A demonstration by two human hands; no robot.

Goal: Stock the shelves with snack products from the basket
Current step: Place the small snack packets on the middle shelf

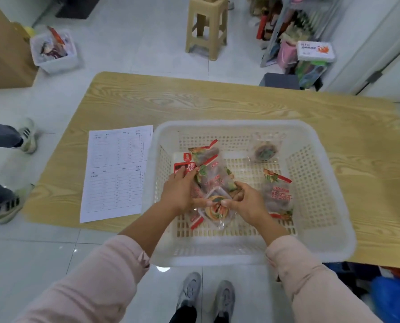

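A white plastic basket (317, 183) stands on a wooden table (194, 101) and holds several clear snack packets with red trim. Both my hands reach into it. My left hand (179, 191) presses on a pile of packets (211, 176) and a red-and-white packet (182, 163) at the basket's left side. My right hand (246, 202) pinches a clear packet with orange round snacks (214, 212), which my left thumb also touches. A dried-fruit packet (278, 194) lies to the right, and a round dark snack packet (265, 150) lies at the far right.
A printed sheet (117, 171) lies on the table left of the basket. On the floor stand a beige plastic stool (207, 26), a white bin of packets (53, 51) and a cardboard box (3, 50). Stocked shelves (294, 36) rise at the back right. Another person's feet (26, 136) are at left.
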